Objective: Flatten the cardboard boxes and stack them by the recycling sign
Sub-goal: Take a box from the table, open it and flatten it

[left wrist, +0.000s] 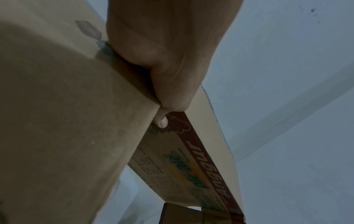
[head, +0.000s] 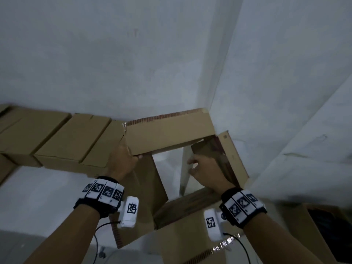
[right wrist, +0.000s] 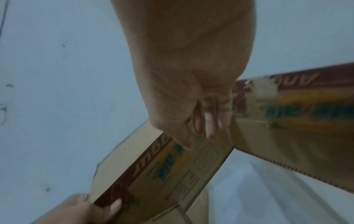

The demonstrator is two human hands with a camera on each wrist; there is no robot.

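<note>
Wrist bands with black-and-white markers sit closest to the head camera, at 7 and 5 o'clock of the frame. Left hand [head: 123,161] fingers are curled round a corner fold of the open cardboard box [head: 169,135]; the left wrist view shows the thumb tip [left wrist: 161,122] pressed on the printed outer face while the rest of the hand wraps the edge. Right hand [head: 204,171] fingers are bent, gripping the opposite side panel at about 3 o'clock of the box opening; the right wrist view shows the fingertips [right wrist: 208,125] lying on the printed panel at the corner crease, blurred. Box is held up in the air between both hands as an open tube, skewed into a slanted shape, with the pale floor visible through its middle; red, yellow and blue-green print on the outside, plain brown inside. Top panel at 12 o'clock of the opening, bottom flap toward 6 o'clock near the wrist cameras. Row of closed brown boxes [head: 72,138] lies at 9 o'clock, against the white wall [head: 133,54]. Another open box [head: 314,231] with a dark inside sits at 4 o'clock. Room corner runs up at 1 o'clock.
</note>
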